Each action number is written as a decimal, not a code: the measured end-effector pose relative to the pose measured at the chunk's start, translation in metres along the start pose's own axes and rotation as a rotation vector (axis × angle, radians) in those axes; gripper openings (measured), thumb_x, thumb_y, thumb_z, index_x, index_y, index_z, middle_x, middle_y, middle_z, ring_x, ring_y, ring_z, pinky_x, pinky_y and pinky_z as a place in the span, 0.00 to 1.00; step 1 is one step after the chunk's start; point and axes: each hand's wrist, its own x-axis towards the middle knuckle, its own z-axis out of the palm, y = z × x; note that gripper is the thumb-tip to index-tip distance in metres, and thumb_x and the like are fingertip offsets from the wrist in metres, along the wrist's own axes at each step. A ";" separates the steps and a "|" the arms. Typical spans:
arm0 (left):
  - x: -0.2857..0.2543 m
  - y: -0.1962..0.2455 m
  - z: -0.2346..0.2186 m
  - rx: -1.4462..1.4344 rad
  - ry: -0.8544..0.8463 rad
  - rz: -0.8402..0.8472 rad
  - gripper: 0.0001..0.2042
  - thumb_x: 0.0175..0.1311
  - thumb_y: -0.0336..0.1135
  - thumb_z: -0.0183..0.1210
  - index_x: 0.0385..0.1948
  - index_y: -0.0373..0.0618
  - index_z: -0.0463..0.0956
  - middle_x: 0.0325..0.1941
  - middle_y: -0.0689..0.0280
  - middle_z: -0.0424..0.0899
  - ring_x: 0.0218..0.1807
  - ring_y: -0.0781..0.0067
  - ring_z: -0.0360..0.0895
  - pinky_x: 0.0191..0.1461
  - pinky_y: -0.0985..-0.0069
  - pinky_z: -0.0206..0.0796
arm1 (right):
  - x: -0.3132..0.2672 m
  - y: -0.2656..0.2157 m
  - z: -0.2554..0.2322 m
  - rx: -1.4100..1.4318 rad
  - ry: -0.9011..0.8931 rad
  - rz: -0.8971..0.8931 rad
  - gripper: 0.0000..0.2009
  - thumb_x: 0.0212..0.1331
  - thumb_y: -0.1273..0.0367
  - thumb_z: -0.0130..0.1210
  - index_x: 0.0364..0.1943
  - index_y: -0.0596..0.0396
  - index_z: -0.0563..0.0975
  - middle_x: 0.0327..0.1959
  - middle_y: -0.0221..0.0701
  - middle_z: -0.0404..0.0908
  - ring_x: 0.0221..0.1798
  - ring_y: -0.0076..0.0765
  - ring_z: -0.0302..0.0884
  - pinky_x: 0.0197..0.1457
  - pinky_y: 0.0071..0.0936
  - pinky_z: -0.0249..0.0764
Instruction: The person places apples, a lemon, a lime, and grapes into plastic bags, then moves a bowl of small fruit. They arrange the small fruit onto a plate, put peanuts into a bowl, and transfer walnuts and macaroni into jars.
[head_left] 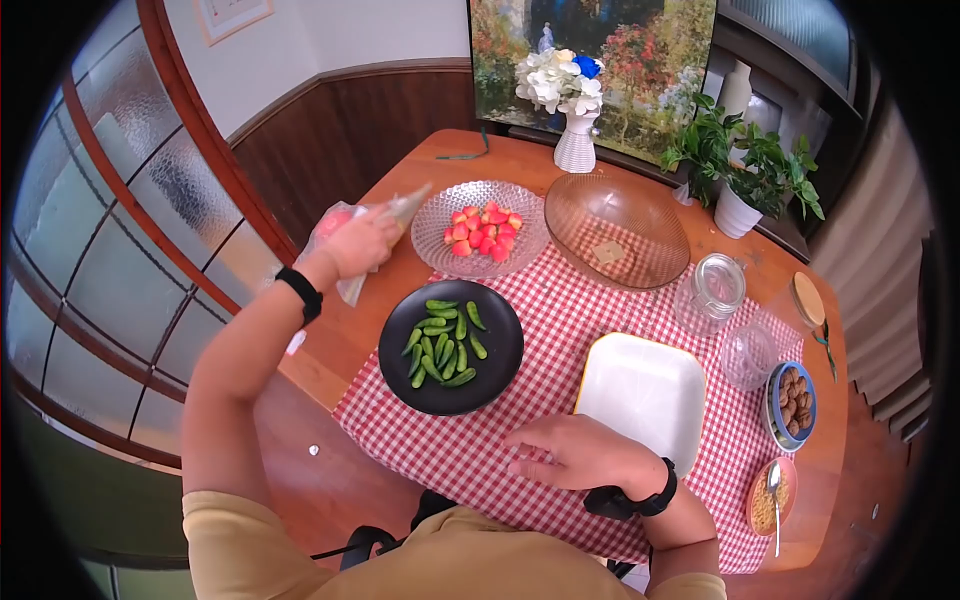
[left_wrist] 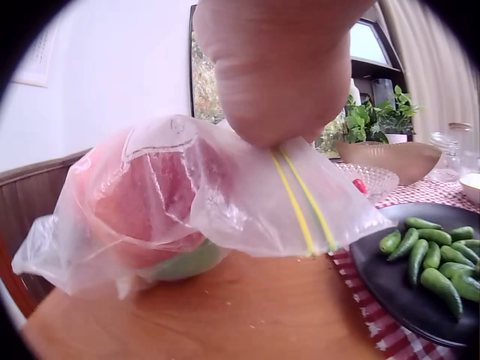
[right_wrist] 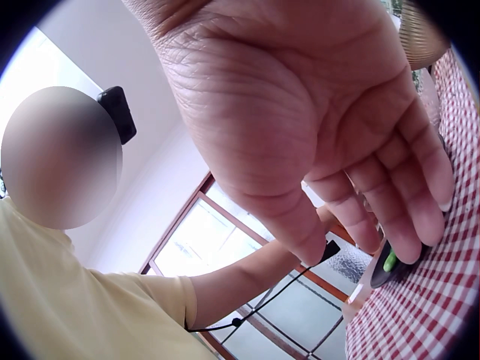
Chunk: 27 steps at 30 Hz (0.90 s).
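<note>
Wooden table (head_left: 335, 350), left edge: left hand (head_left: 360, 243) pinches plastic bag (left_wrist: 161, 199), which slippage could drop; right hand (head_left: 580, 452) relaxed.

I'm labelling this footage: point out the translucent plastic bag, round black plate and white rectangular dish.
Translucent plastic bag (left_wrist: 214, 201): left wrist view, its crumpled middle.
Round black plate (head_left: 505, 338): head view, bare right side.
White rectangular dish (head_left: 645, 390): head view, bare inner base.

Left hand (head_left: 362, 244) held out, gripping, right hand (head_left: 572, 452) relaxed
</note>
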 end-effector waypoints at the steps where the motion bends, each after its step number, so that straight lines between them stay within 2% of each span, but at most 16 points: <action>1: 0.003 0.008 -0.002 -0.105 -0.040 0.028 0.09 0.49 0.38 0.58 0.30 0.52 0.85 0.51 0.68 0.77 0.61 0.69 0.67 0.73 0.64 0.46 | 0.000 0.000 0.000 0.001 0.001 0.002 0.18 0.62 0.58 0.52 0.46 0.58 0.76 0.39 0.43 0.81 0.39 0.50 0.79 0.44 0.42 0.74; 2: 0.002 0.016 -0.002 -0.107 -0.041 0.028 0.09 0.49 0.38 0.58 0.30 0.52 0.85 0.51 0.68 0.77 0.61 0.69 0.67 0.73 0.64 0.46 | 0.000 -0.002 -0.001 -0.002 -0.008 0.012 0.18 0.62 0.58 0.52 0.46 0.58 0.76 0.39 0.43 0.81 0.39 0.50 0.79 0.44 0.42 0.74; 4: 0.001 0.030 0.003 -0.340 0.094 -0.038 0.16 0.50 0.36 0.59 0.43 0.48 0.80 0.59 0.61 0.72 0.65 0.62 0.63 0.71 0.60 0.48 | 0.000 -0.002 -0.002 -0.004 -0.019 0.020 0.18 0.62 0.58 0.52 0.46 0.58 0.76 0.39 0.43 0.81 0.39 0.50 0.79 0.44 0.42 0.73; 5: -0.001 0.035 0.016 -0.341 0.092 -0.038 0.16 0.50 0.36 0.59 0.43 0.48 0.80 0.59 0.61 0.72 0.65 0.62 0.63 0.71 0.60 0.48 | 0.000 -0.001 -0.001 -0.012 -0.010 0.010 0.18 0.62 0.58 0.52 0.46 0.58 0.76 0.39 0.43 0.80 0.39 0.50 0.79 0.44 0.42 0.73; 7: -0.003 0.045 0.040 -0.556 0.358 -0.291 0.24 0.51 0.32 0.58 0.55 0.45 0.70 0.63 0.53 0.67 0.69 0.54 0.58 0.70 0.55 0.50 | 0.000 -0.001 -0.001 -0.016 0.001 0.003 0.18 0.62 0.58 0.52 0.46 0.59 0.75 0.39 0.43 0.80 0.39 0.50 0.79 0.44 0.42 0.73; 8: -0.005 0.049 0.044 -0.557 0.358 -0.288 0.24 0.51 0.32 0.58 0.55 0.45 0.70 0.63 0.53 0.67 0.69 0.54 0.58 0.70 0.55 0.50 | 0.000 -0.002 -0.003 -0.014 -0.015 0.016 0.18 0.63 0.58 0.52 0.46 0.58 0.76 0.39 0.43 0.80 0.39 0.50 0.79 0.44 0.42 0.73; 10: -0.009 0.054 0.031 -0.514 0.471 -0.620 0.28 0.53 0.32 0.56 0.60 0.43 0.63 0.65 0.50 0.65 0.70 0.49 0.56 0.69 0.54 0.51 | 0.000 -0.002 -0.003 -0.010 -0.032 0.029 0.18 0.63 0.58 0.52 0.46 0.58 0.76 0.39 0.43 0.80 0.39 0.50 0.79 0.44 0.42 0.73; 11: -0.013 0.055 0.033 -0.515 0.468 -0.619 0.28 0.53 0.32 0.56 0.60 0.43 0.63 0.65 0.50 0.65 0.70 0.49 0.56 0.69 0.54 0.51 | 0.001 -0.002 -0.002 -0.020 -0.023 0.021 0.18 0.63 0.58 0.52 0.46 0.58 0.76 0.39 0.43 0.80 0.39 0.50 0.79 0.44 0.42 0.73; 13: -0.025 0.055 0.041 -0.588 0.388 -0.787 0.25 0.55 0.33 0.53 0.58 0.41 0.65 0.63 0.48 0.65 0.68 0.47 0.58 0.69 0.57 0.52 | 0.001 -0.001 -0.001 -0.032 -0.019 0.012 0.18 0.63 0.58 0.52 0.46 0.58 0.76 0.39 0.43 0.80 0.39 0.50 0.79 0.44 0.42 0.74; 14: -0.031 0.053 0.045 -0.588 0.389 -0.789 0.25 0.55 0.33 0.53 0.58 0.41 0.65 0.63 0.48 0.65 0.68 0.47 0.58 0.69 0.57 0.52 | 0.002 -0.001 -0.001 -0.022 -0.021 0.014 0.18 0.62 0.58 0.52 0.46 0.58 0.76 0.39 0.43 0.80 0.39 0.50 0.79 0.44 0.42 0.74; 16: -0.039 0.051 0.047 -0.889 0.277 -0.742 0.23 0.59 0.38 0.54 0.56 0.40 0.67 0.61 0.47 0.66 0.64 0.45 0.61 0.68 0.58 0.53 | 0.002 -0.002 -0.002 -0.014 -0.025 0.015 0.17 0.62 0.58 0.52 0.46 0.58 0.76 0.39 0.43 0.80 0.39 0.49 0.79 0.44 0.41 0.74; 20: -0.046 0.057 0.024 -0.976 0.231 -0.752 0.21 0.61 0.42 0.55 0.53 0.40 0.70 0.59 0.47 0.68 0.62 0.45 0.64 0.67 0.58 0.53 | 0.003 -0.002 -0.002 0.006 -0.037 0.035 0.17 0.63 0.58 0.52 0.45 0.58 0.75 0.38 0.42 0.80 0.39 0.49 0.79 0.44 0.41 0.74; 22: -0.050 0.058 0.011 -0.986 0.160 -0.631 0.20 0.62 0.44 0.56 0.51 0.41 0.72 0.58 0.47 0.69 0.62 0.46 0.64 0.67 0.58 0.54 | 0.004 -0.002 -0.001 0.007 -0.044 0.031 0.17 0.63 0.58 0.52 0.45 0.58 0.75 0.38 0.42 0.80 0.39 0.50 0.79 0.44 0.41 0.74; 23: -0.050 0.060 0.007 -0.986 0.159 -0.635 0.20 0.62 0.44 0.56 0.51 0.41 0.72 0.58 0.47 0.69 0.62 0.46 0.64 0.67 0.58 0.54 | 0.005 -0.002 0.000 0.001 -0.048 0.027 0.17 0.63 0.58 0.52 0.45 0.58 0.76 0.38 0.42 0.80 0.39 0.50 0.79 0.44 0.41 0.74; 25: -0.047 0.066 0.001 -0.797 0.275 -0.732 0.19 0.61 0.43 0.56 0.50 0.42 0.74 0.58 0.49 0.71 0.62 0.47 0.65 0.66 0.59 0.54 | 0.005 -0.002 0.000 -0.008 -0.050 0.024 0.17 0.63 0.58 0.52 0.45 0.58 0.76 0.37 0.42 0.80 0.39 0.50 0.79 0.44 0.41 0.74; 27: -0.036 0.071 -0.005 -0.745 0.347 -0.674 0.19 0.61 0.43 0.57 0.50 0.42 0.74 0.58 0.49 0.71 0.62 0.46 0.65 0.66 0.58 0.54 | 0.005 -0.002 0.000 -0.006 -0.055 0.037 0.17 0.62 0.58 0.53 0.44 0.58 0.75 0.36 0.42 0.80 0.39 0.50 0.79 0.43 0.41 0.73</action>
